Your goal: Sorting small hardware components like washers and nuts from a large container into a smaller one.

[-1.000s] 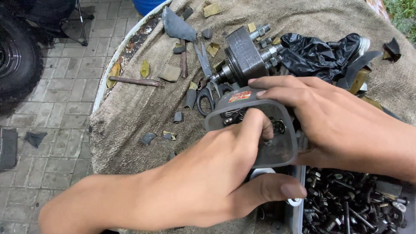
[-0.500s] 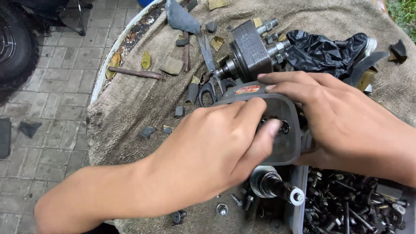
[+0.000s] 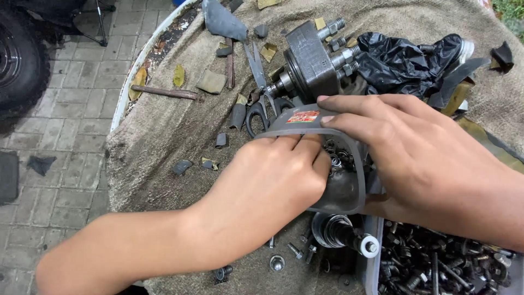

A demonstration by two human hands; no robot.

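A grey plastic tub (image 3: 349,188) with a red label on its rim lies tilted on the sacking, with small metal washers and nuts inside. My right hand (image 3: 420,158) grips its far rim and side, fingers laid over the label edge. My left hand (image 3: 273,183) reaches in from the near side, its fingers curled down into the tub among the small parts. The fingertips are hidden, so I cannot tell whether they hold anything.
A heavy metal pump body with studs (image 3: 311,60) stands just behind the tub, beside scissors (image 3: 259,87) and a black plastic bag (image 3: 404,57). A tray of bolts (image 3: 436,267) sits at lower right, next to a metal shaft (image 3: 341,232). Loose bolts (image 3: 277,263) lie on the burlap (image 3: 164,131). A tyre (image 3: 19,60) stands far left.
My left hand has slid up from the tub's near wall and curled its fingers into the opening. My right hand has kept its hold on the rim.
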